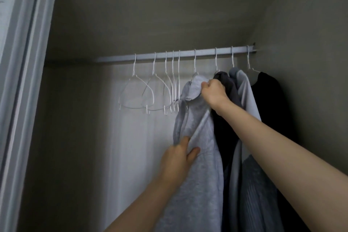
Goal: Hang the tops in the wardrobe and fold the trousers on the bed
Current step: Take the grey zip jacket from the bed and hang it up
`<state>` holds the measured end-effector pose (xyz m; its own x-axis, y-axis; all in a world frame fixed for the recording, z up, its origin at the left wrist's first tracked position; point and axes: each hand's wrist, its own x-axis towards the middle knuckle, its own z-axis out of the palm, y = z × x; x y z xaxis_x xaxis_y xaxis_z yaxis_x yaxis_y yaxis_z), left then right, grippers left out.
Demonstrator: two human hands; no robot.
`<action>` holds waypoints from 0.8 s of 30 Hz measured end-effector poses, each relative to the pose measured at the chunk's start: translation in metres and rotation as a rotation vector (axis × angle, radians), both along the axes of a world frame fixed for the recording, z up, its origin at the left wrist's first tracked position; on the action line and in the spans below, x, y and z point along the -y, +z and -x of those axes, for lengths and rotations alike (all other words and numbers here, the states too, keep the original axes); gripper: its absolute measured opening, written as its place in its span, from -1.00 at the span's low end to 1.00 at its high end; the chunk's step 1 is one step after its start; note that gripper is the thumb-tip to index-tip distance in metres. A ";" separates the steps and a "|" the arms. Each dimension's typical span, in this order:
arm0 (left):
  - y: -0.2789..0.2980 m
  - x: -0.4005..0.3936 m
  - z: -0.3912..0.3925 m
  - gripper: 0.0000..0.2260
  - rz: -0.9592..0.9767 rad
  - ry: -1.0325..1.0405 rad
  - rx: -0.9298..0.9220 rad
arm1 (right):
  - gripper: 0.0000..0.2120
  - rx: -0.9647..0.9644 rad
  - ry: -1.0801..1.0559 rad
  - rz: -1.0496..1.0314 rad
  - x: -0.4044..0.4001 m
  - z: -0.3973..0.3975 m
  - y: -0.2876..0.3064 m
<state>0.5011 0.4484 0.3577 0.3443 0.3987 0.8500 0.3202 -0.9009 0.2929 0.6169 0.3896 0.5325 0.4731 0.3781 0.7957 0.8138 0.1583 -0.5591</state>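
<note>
Behind the right hand point(213, 91), the grey top point(195, 137) collar seems hidden.

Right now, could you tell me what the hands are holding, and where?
Both hold the light grey top: right hand grips its collar, left hand pinches its front edge.

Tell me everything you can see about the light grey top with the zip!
The light grey top looks like soft, thick sweatshirt cloth with a zip down its front and a folded collar or hood at the neck. It hangs on a white wire hanger hooked over the wardrobe rail, left of a dark grey top. The right hand grips its neck; the left hand holds the front edge lower down.
</note>
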 end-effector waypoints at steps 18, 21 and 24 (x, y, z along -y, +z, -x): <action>-0.103 0.061 0.096 -0.68 0.367 0.009 -0.030 | -0.44 0.270 0.076 0.144 0.079 0.084 -0.147; -0.122 0.072 0.116 -0.68 0.405 0.103 -0.081 | -0.43 0.311 0.074 0.150 0.102 0.099 -0.185; -0.138 0.087 0.139 -0.76 0.498 0.113 -0.088 | -0.45 0.332 0.159 0.206 0.120 0.113 -0.230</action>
